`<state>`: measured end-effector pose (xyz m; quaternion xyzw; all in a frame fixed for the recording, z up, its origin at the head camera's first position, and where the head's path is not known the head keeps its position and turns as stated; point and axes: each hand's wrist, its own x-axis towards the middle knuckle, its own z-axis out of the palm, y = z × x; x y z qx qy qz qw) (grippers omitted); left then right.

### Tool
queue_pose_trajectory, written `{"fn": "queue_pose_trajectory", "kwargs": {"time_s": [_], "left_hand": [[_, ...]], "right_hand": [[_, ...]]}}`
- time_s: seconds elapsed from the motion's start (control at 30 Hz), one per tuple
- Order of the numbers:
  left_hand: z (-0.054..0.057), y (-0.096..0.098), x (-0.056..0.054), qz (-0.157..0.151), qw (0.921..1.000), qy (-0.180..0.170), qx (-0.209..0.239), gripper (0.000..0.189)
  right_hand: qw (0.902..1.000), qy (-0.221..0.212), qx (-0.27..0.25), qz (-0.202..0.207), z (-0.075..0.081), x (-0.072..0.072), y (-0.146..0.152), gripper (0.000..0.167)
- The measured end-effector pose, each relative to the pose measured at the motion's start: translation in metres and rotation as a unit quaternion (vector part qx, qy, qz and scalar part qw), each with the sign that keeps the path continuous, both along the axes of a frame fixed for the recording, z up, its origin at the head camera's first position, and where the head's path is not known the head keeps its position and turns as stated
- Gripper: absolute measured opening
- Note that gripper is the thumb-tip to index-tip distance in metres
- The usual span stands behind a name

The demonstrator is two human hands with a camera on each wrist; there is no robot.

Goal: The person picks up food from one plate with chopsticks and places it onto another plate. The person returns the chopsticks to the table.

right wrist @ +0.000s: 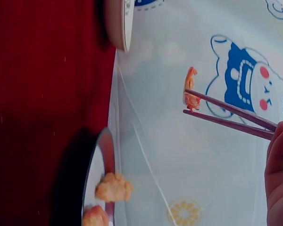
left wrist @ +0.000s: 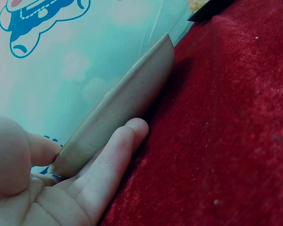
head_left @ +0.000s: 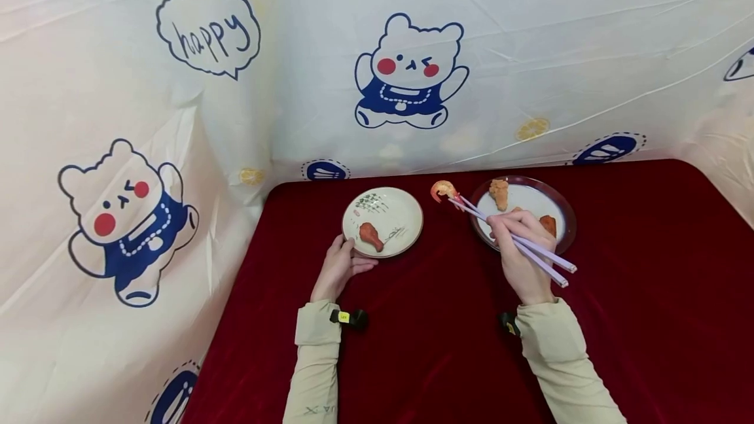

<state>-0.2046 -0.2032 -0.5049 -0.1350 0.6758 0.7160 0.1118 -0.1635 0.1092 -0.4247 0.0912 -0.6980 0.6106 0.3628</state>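
Note:
My left hand grips the near left rim of a small cream plate, thumb at the edge and fingers underneath. On that plate lies a reddish-brown drumstick, beside a painted green plant pattern. In the left wrist view the plate shows its underside, tilted, with fingertips below it. My right hand holds a pair of lilac chopsticks. Between their tips is an orange-red shrimp, held up in the air between the two plates.
At the right stands a dark-rimmed plate with a white middle. It bears a piece of fried chicken, a browner piece and another partly hidden by my hand. Red velvet cloth covers the table; a printed white curtain hangs behind.

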Motion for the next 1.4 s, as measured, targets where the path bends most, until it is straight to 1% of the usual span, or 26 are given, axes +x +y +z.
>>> {"fn": "queue_pose_trajectory", "kwargs": {"time_s": [0.13,0.3,0.5,0.63,0.8,0.9,1.07,1.13,1.3,1.4], "left_hand": [[0.0,-0.002,0.001,0.003,1.0,0.003,0.001,0.04],[0.0,-0.002,0.001,0.002,1.0,0.008,0.003,0.042],[-0.001,0.0,0.001,-0.004,0.9999,0.01,0.006,0.04],[-0.002,-0.001,0.0,-0.004,0.9999,0.007,0.01,0.039],[-0.001,-0.004,0.0,-0.018,0.9997,0.004,0.013,0.043],[0.004,-0.005,0.001,-0.025,0.9995,-0.002,0.016,0.045],[0.021,-0.002,0.008,-0.032,0.9994,0.002,0.014,0.046],[0.018,-0.002,0.009,-0.026,0.9996,0.007,0.011,0.045],[0.002,-0.002,0.003,-0.006,0.9999,0.011,0.005,0.042],[0.001,-0.002,0.002,-0.005,0.9999,0.012,0.006,0.041]], "right_hand": [[0.9995,-0.004,0.021,0.025,-0.008,-0.001,-0.006,0.01],[0.9982,-0.007,0.031,0.051,-0.01,0.002,-0.014,0.012],[0.9975,-0.008,0.035,0.061,-0.011,0.005,-0.021,0.01],[0.9969,-0.002,0.041,0.068,-0.011,0.004,-0.025,0.009],[0.9955,0.002,0.055,0.077,-0.01,0.002,-0.03,0.011],[0.9946,-0.004,0.062,0.084,-0.009,0.002,-0.033,0.011],[0.993,-0.019,0.068,0.095,-0.01,0.003,-0.04,0.012],[0.9924,-0.021,0.07,0.099,-0.011,0.002,-0.042,0.013],[0.9912,-0.012,0.073,0.11,-0.015,0.001,-0.047,0.014],[0.9905,-0.011,0.071,0.117,-0.017,0.001,-0.05,0.014]]}}
